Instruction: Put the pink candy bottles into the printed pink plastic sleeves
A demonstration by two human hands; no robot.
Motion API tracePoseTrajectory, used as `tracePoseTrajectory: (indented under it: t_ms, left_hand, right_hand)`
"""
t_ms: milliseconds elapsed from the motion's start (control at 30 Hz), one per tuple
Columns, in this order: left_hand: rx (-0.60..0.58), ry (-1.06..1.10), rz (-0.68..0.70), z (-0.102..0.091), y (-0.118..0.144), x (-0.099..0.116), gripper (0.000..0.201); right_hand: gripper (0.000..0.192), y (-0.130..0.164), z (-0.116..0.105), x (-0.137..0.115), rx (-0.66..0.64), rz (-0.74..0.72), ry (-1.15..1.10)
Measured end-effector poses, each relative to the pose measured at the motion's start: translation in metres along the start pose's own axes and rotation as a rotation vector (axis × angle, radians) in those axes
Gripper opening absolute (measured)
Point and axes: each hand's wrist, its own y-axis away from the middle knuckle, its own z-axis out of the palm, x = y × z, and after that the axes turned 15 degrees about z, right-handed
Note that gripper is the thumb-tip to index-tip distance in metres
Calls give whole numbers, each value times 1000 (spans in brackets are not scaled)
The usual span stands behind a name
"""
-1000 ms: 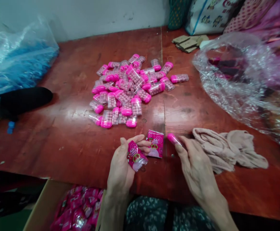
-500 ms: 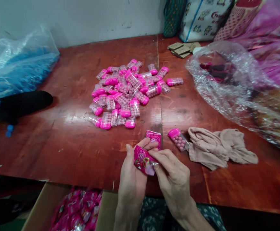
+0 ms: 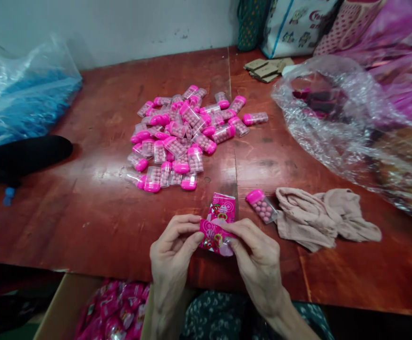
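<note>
My left hand [image 3: 172, 252] and my right hand [image 3: 257, 255] both pinch a small pink candy packet [image 3: 215, 237] between them, above the near edge of the red wooden table [image 3: 85, 203]. A second pink packet [image 3: 222, 208] lies flat just beyond it. One pink-capped clear candy container [image 3: 262, 205] lies to the right of my hands, next to a beige cloth [image 3: 326, 217]. A heap of several such containers [image 3: 184, 137] sits at the table's middle.
A cardboard box of pink packets [image 3: 110, 311] stands below the table edge at my left. A crumpled clear plastic bag [image 3: 343, 118] lies at the right, a blue plastic bag [image 3: 21, 94] and a dark object [image 3: 29, 153] at the left. Patterned bags [image 3: 298, 23] line the back wall.
My right hand set the single pink-capped container down by the cloth, then came over to the packet in my left hand. Both hands now grip the packet.
</note>
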Motion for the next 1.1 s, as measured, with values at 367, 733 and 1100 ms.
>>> tracePoseTrajectory:
  t_ms: [367,733,1100]
  left_hand:
    - [-70,-2,-125,9,-12,4,13]
    - [67,329,-239,25,-7,-3,30]
    - [209,249,-191,28,-3,0,11]
  right_hand:
    - [28,-5,1,6,-39,103,-89]
    - [18,-7,-2,4,-8,311,-83]
    - [30,-7,5,-1,-84,-2,49]
